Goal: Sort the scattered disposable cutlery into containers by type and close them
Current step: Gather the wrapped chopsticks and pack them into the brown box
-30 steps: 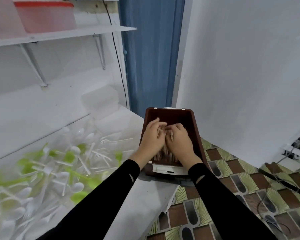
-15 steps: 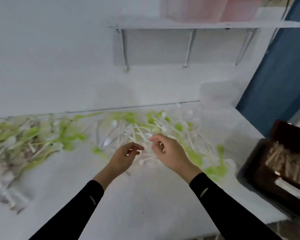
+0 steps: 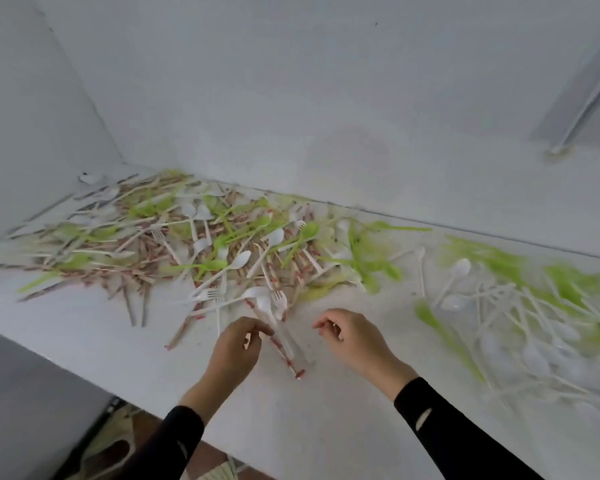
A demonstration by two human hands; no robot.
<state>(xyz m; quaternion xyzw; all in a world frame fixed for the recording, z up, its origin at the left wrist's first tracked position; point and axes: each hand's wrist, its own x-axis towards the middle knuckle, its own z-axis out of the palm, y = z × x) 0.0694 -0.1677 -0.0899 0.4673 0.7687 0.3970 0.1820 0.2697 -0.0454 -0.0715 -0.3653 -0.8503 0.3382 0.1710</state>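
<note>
Surroundings: a white counter (image 3: 291,427) stands against a white wall (image 3: 326,98). A metal shelf bracket (image 3: 582,109) slants on the wall at the upper right. Patterned floor (image 3: 146,427) shows below the counter's front edge.
Main heap: mixed cutlery (image 3: 187,244) lies tangled across the left and middle of the counter, up to the wall. It holds white spoons, white forks, green spoons and thin sticks with red print.
Second heap: white and green spoons (image 3: 534,306) are spread on the right, blurred.
In the way: the pieces cross and overlap, so most lie under or over others. A white fork (image 3: 207,294) lies at the heap's near edge.
Nearest stick: a red-printed stick (image 3: 284,355) lies between the hands. Its long axis runs from far-left to near-right, and its near end points at the counter's front edge.
White spoon: this spoon (image 3: 263,304) has its bowl away from the person, and its handle runs alongside that stick.
Stray green spoon: this one (image 3: 444,334) lies right of the hands, angled the same way.
Left hand: the left hand (image 3: 236,351) has curled fingers, with thumb and forefinger close together beside the stick. I cannot tell whether it holds anything.
Right hand: the right hand (image 3: 354,341) hovers above bare counter with loosely curled fingers, holding nothing.
</note>
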